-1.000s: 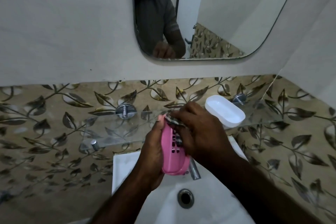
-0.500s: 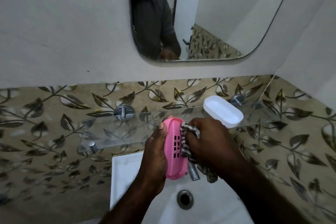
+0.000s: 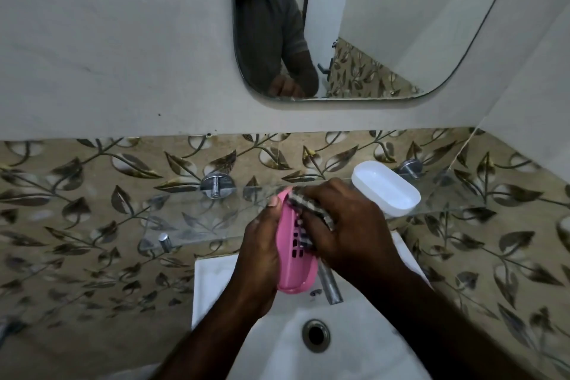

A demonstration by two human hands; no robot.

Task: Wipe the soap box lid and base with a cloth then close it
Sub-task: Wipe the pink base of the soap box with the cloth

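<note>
Nearest is the white sink (image 3: 216,293), with its drain (image 3: 315,335) at the near middle and a metal tap spout (image 3: 330,285) pointing down toward it. Both forearms reach in from the near edge and meet just above the tap.

The left hand (image 3: 262,253) holds the pink soap box base (image 3: 294,253) on edge, its slotted inside facing right. The left fingers are wrapped around the back of the base, with the thumb lying along its far left rim. The right hand (image 3: 345,225) presses a dark and light patterned cloth (image 3: 308,205) against the inside of the base near its far end. Its fingers are curled around the bunched cloth, and a strip of cloth shows between them.

Just beyond the hands a clear glass shelf (image 3: 197,216) runs across the leaf-patterned tiles (image 3: 92,194), fixed on metal mounts. The white soap box lid (image 3: 387,188) lies on the shelf's right part, hollow side up, apart from the base and just right of the right hand. Farther up, on the pale wall, hangs a mirror (image 3: 401,25) that reflects the person's grey sleeve.
</note>
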